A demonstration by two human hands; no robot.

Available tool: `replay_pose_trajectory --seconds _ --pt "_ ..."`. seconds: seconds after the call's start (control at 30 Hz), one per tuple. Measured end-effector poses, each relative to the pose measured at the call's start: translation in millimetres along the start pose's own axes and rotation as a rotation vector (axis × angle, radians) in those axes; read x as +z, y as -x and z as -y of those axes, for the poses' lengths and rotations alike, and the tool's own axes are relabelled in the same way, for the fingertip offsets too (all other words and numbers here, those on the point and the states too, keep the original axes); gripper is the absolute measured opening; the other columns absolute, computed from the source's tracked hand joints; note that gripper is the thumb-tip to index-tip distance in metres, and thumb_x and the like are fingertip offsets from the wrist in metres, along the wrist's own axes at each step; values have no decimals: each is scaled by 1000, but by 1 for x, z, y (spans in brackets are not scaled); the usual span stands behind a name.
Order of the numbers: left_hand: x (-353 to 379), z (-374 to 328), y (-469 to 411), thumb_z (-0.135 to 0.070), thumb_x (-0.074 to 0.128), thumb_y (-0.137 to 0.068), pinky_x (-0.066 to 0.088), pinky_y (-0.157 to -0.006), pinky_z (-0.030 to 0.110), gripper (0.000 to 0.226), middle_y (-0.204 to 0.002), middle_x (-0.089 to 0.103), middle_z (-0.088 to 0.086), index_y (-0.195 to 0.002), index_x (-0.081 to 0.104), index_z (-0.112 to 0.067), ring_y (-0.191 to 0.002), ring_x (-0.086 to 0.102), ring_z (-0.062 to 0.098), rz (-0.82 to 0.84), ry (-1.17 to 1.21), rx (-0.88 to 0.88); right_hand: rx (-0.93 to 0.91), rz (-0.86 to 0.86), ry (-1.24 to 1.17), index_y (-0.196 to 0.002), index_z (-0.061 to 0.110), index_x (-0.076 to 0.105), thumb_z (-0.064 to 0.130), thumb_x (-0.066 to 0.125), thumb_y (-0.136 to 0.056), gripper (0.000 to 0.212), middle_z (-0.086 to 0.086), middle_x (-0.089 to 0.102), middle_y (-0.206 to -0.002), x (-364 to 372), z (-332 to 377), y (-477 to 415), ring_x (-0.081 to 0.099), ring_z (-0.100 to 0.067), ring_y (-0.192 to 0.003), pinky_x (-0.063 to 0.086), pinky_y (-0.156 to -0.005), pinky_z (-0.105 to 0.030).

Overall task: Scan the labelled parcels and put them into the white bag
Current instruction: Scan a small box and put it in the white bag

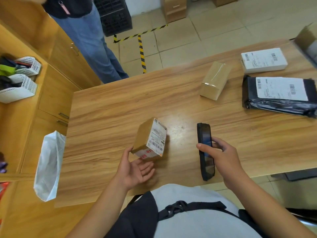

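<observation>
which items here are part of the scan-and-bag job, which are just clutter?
Job:
- small labelled box at left hand
- scanner in right hand
- white bag
- white parcel
- black parcel
- plain brown box, label not visible

Clutter:
- white baskets
- black crate

White mesh baskets (25,78) on wooden cabinet (56,93); black crate (115,16) on tiled floor; bystander's jeans (96,43).

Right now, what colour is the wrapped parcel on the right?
Black, with a white label; head view.
</observation>
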State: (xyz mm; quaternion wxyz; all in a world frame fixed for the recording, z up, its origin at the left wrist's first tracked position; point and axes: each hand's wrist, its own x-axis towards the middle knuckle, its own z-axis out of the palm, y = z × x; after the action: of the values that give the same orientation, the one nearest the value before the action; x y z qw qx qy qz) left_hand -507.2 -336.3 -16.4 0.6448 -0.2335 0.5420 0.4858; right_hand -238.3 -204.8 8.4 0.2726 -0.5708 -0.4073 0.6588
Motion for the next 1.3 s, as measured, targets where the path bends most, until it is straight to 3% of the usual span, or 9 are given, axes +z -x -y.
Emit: replay_pose_trajectory --seconds 0.2,0.57,0.67,0.8,0.93,1.0,1.07,1.2,1.3 --pt "-8 6 -3 -78 49 -78 59 -53 34 88 -95 72 17 -112 61 1 -63 70 29 51 148 -110 3 -19 -13 -136 21 62 37 89 -70 73 0 67 -116 -9 -3 -1 68 -20 -98 58 -69 -35" --pt "-30 -9 8 -70 50 -87 61 -54 41 78 -112 65 25 -132 48 -6 -89 68 34 -199 283 89 -3 -3 -21 -127 31 59 35 88 -72 62 10 65 -110 -6 -6 -4 64 -10 -93 51 -56 -20" --pt "-30 -27 12 -60 56 -89 58 -64 42 61 -114 62 24 -132 46 -18 -98 66 34 -327 160 262 12 1 -18 -134 24 61 36 89 -71 70 5 67 -114 -1 -7 -8 68 -14 -93 53 -59 -23" --pt "-13 -49 11 -46 66 -88 57 -66 39 49 -114 60 14 -129 53 -22 -101 63 26 -468 -123 442 -14 21 20 -133 23 62 34 89 -71 69 8 65 -110 8 -6 -9 68 7 -70 47 -45 -9" --pt "1 -61 1 -29 75 -85 57 -78 42 54 -123 62 5 -130 47 -24 -102 60 18 -486 -369 539 0 36 60 -133 27 63 41 90 -68 72 9 65 -112 19 -3 -7 67 -2 -84 49 -61 -21" --pt "6 -69 -5 -18 72 -86 56 -79 43 52 -124 63 3 -129 44 -27 -101 60 17 -456 -400 547 5 27 66 -129 30 63 41 91 -66 69 10 64 -112 25 -2 -4 66 -9 -91 51 -64 -26" --pt "10 -79 -8 -9 67 -87 55 -74 38 56 -124 65 2 -132 42 -30 -104 62 19 -397 -408 534 -2 25 83 -126 37 58 41 90 -66 69 16 61 -109 30 0 2 65 -6 -89 51 -58 -19" --pt "14 -104 -10 3 61 -88 49 -60 29 69 -105 72 -3 -138 39 -40 -73 67 10 -231 -577 480 -10 -6 162 -130 37 57 43 89 -68 70 24 56 -106 44 1 14 59 1 -87 44 -60 -18" --pt "18 -122 -14 4 62 -85 47 -72 37 74 -110 72 1 -141 41 -39 -87 63 17 -143 -765 453 2 -18 217 -131 36 60 44 89 -67 71 26 56 -106 51 4 22 62 1 -84 45 -59 -18"
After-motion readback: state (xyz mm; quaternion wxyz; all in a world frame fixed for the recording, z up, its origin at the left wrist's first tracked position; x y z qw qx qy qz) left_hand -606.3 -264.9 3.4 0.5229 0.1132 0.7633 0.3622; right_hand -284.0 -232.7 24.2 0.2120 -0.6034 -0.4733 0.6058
